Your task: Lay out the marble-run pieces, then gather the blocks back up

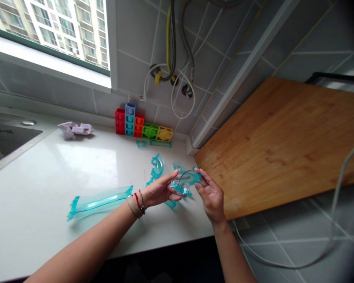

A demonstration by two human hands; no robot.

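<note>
Fitting stage, by the look: curved clear-blue track piece (186, 181) pinched between left hand (158, 191) and right hand (211, 195) fingers near the counter's right edge. Next calls for lining up its end tabs squarely.

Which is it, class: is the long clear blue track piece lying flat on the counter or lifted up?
Lying flat: the long track piece rests on the white counter, untouched by either hand.

- The left hand (159, 190) and right hand (211, 194) hold a clear blue curved track piece (186, 181) between them, just above the white bench (47, 173).
- A long blue chute (98, 201) lies on the bench beside the left wrist.
- Another curved blue piece (157, 165) sits just behind the hands.
- Coloured blocks (141, 126) stand against the tiled wall.
- A wooden board (283, 141) lies to the right.
</note>
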